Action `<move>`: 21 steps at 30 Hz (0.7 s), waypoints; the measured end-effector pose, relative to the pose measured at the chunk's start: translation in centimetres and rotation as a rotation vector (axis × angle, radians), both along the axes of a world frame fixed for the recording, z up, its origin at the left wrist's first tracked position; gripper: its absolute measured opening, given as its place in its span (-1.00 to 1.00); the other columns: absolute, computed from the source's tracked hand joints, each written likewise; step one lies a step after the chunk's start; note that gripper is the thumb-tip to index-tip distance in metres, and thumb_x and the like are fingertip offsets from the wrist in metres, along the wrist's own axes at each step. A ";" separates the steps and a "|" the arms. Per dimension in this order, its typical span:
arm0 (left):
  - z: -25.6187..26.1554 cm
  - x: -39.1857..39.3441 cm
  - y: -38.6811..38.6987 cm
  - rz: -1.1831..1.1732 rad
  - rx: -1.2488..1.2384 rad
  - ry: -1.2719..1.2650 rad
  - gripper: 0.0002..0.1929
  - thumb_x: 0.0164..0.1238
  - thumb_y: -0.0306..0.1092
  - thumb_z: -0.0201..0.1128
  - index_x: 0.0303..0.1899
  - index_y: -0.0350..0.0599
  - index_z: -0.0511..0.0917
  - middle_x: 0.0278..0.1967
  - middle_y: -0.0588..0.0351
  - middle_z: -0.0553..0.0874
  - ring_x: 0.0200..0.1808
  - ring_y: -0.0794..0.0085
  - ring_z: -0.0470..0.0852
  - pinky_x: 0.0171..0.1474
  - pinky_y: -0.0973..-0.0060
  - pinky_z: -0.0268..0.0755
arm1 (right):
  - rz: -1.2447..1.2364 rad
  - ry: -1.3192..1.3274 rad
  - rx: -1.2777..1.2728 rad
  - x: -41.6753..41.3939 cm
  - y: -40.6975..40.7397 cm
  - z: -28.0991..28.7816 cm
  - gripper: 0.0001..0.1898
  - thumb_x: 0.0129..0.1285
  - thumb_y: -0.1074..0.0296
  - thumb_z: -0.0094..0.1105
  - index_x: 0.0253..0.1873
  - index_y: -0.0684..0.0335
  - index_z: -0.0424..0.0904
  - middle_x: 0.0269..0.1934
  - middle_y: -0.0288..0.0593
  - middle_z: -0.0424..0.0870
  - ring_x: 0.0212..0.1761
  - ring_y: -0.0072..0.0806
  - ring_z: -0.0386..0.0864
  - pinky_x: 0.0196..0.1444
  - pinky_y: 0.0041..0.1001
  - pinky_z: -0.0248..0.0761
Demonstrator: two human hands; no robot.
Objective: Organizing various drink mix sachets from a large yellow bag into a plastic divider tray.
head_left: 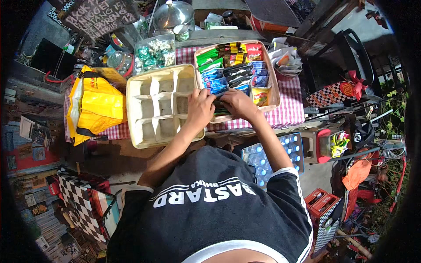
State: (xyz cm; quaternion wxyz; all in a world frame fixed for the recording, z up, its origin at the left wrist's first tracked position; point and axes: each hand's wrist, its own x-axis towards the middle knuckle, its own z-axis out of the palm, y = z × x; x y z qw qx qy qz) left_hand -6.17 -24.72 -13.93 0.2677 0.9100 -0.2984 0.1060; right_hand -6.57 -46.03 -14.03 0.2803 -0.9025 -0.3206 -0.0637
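Observation:
Both my hands are at the near part of a pale divided box (275,98) packed with drink sachets. My left hand (201,107) is by the blue sachets (214,82) at the box's left side, its fingertips bent down among them. Close beside it, my right hand (237,102) reaches into the middle compartment near black and blue sachets (237,75). Whether either hand grips a sachet is hidden by the fingers. A yellow sachet pack (260,96) stands right of my right hand. Against the box's left side sits a cream organizer (131,113) with bare compartments.
A yellow bag (102,105) lies at the left on the checkered cloth (289,108). Behind are a plastic tub of wrapped sweets (154,54), a metal lidded pot (173,15) and a container of white packets (285,60). Bottled water (256,161) stands below, right of my body.

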 end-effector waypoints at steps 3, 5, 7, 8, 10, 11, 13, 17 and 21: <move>0.2 -0.2 -0.1 -0.016 -0.049 -0.001 -0.73 0.16 -0.46 0.44 -0.07 -0.15 0.73 -0.04 0.02 0.63 0.10 0.06 0.49 0.21 0.08 0.35 | -0.019 -0.020 0.030 -0.2 -0.1 0.1 -0.85 0.17 0.42 0.29 -0.17 0.30 0.64 -0.24 0.02 0.70 -0.09 0.02 0.64 0.01 -0.13 0.53; 0.2 -0.3 0.4 -0.024 -0.098 0.020 -0.69 0.19 -0.44 0.45 0.00 -0.13 0.69 -0.03 0.01 0.63 0.12 0.04 0.49 0.25 0.10 0.35 | -0.075 -0.009 0.064 -0.6 0.3 1.0 -0.87 0.18 0.46 0.29 -0.18 0.32 0.61 -0.25 0.03 0.66 -0.11 0.03 0.63 0.00 -0.11 0.50; 0.6 -0.6 0.7 -0.037 -0.176 0.052 -0.62 0.21 -0.42 0.45 0.09 -0.10 0.64 -0.01 -0.01 0.64 0.15 0.04 0.51 0.30 0.11 0.33 | -0.144 -0.017 0.047 -1.3 0.4 2.4 -0.88 0.21 0.47 0.30 -0.17 0.33 0.61 -0.25 0.03 0.65 -0.11 0.03 0.62 -0.01 -0.11 0.49; 0.8 -0.5 1.1 -0.033 -0.183 0.101 -0.57 0.26 -0.36 0.48 0.15 -0.10 0.60 0.04 -0.05 0.66 0.17 0.02 0.57 0.32 0.11 0.36 | -0.166 0.005 0.095 -1.3 0.6 3.4 -0.87 0.22 0.50 0.30 -0.15 0.34 0.61 -0.24 0.03 0.65 -0.11 0.03 0.62 0.00 -0.12 0.48; 3.4 -0.8 1.7 -0.027 -0.317 0.240 -0.57 0.29 -0.33 0.49 0.15 -0.16 0.59 0.06 -0.08 0.67 0.16 0.00 0.60 0.29 0.12 0.40 | -0.217 0.053 0.187 -2.0 0.7 6.0 -0.82 0.20 0.57 0.30 -0.09 0.36 0.63 -0.20 0.05 0.66 -0.08 0.04 0.62 0.03 -0.13 0.49; 4.1 -0.9 2.2 -0.036 -0.441 0.386 -0.56 0.33 -0.29 0.49 0.15 -0.21 0.57 0.08 -0.11 0.68 0.16 -0.01 0.63 0.26 0.12 0.44 | -0.233 0.078 0.238 -2.1 0.8 6.8 -0.78 0.17 0.61 0.33 -0.07 0.37 0.63 -0.20 0.05 0.66 -0.08 0.04 0.63 0.02 -0.15 0.49; 4.0 -0.5 3.2 -0.070 -0.493 0.385 -0.53 0.38 -0.22 0.49 0.18 -0.24 0.56 0.09 -0.13 0.69 0.18 0.04 0.67 0.24 0.20 0.48 | -0.289 0.114 0.321 -2.6 1.4 8.9 -0.78 0.17 0.62 0.34 -0.07 0.38 0.62 -0.22 0.04 0.65 -0.11 0.03 0.63 -0.03 -0.16 0.50; 8.0 0.5 5.6 -0.131 -0.481 0.496 -0.50 0.42 -0.19 0.48 0.24 -0.21 0.54 0.22 -0.07 0.63 0.22 0.15 0.64 0.30 0.27 0.46 | -0.283 0.042 0.370 -2.6 2.6 11.3 -0.80 0.19 0.69 0.30 -0.09 0.39 0.61 -0.23 0.03 0.65 -0.15 -0.01 0.62 -0.06 -0.24 0.49; 9.8 0.9 7.8 -0.139 -0.590 0.444 -0.41 0.39 -0.27 0.50 0.36 -0.18 0.47 0.27 -0.03 0.61 0.28 0.25 0.62 0.30 0.33 0.49 | -0.298 0.052 0.495 -2.2 5.2 13.1 -0.86 0.25 0.69 0.30 -0.12 0.38 0.60 -0.28 -0.02 0.64 -0.24 -0.15 0.64 -0.11 -0.31 0.49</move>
